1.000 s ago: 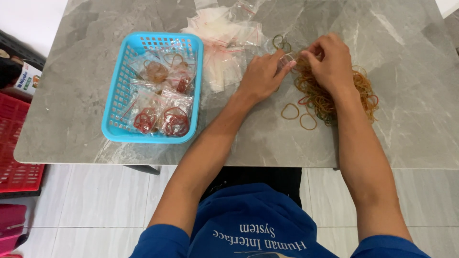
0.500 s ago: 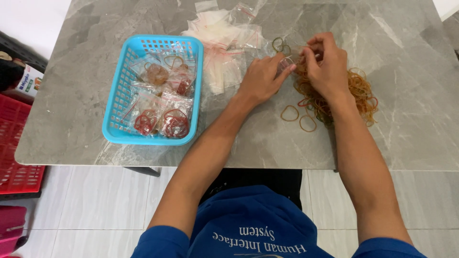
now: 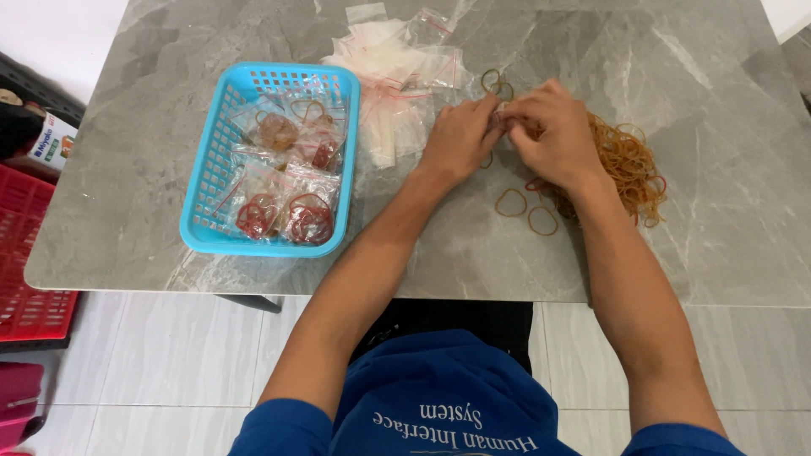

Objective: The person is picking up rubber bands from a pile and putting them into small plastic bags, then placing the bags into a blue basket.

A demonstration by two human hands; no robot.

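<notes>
Rubber bands (image 3: 629, 160) lie in a loose orange-brown heap on the grey marble table (image 3: 718, 76), just to the right of the person's hands. Both hands meet above the table, beside this heap. Left hand (image 3: 460, 139) and right hand (image 3: 553, 135) have their fingertips pressed together around something small and clear, probably a little plastic bag (image 3: 500, 110), but it is mostly hidden by the fingers, so I cannot tell exactly what each hand grips. The fingers of both hands are bent and pinching, not spread flat.

Two single bands (image 3: 511, 203) lie flat on the table near the right wrist, a bit apart from the heap. One more pair of bands (image 3: 497, 82) lies just beyond the hands.

Behind the left hand is a pile of empty clear bags (image 3: 397, 63) with red strips at their tops. Further left stands a light blue plastic basket (image 3: 211, 169). Inside it lie several filled bags (image 3: 291, 211), each with red or brown bands inside.

At the far left edge, below the table, a red crate (image 3: 25, 245) is partly visible on the tiled floor (image 3: 169, 371).
</notes>
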